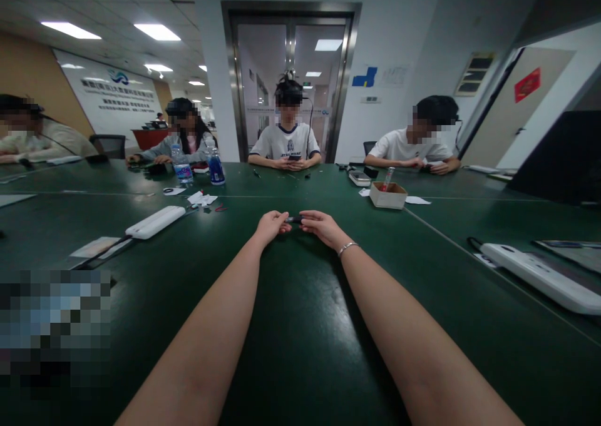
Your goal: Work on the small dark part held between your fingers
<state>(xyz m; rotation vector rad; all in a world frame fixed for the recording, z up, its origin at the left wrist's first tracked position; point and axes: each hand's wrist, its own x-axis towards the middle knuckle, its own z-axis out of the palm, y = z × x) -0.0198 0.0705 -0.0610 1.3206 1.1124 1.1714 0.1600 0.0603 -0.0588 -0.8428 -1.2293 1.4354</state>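
I have both hands out at mid-table, left hand [272, 225] and right hand [320, 226] each pinching an end of a small dark part [295, 219], low over the green table [300, 326], probably for steadiness.

Office meeting room: long green table [300, 351], ceiling panel lights [157, 32], glass doors [291, 82].

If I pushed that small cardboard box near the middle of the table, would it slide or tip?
The cardboard box is low and wide with an open top, so it would probably slide on the glossy green table. The tube leaning inside might topple.
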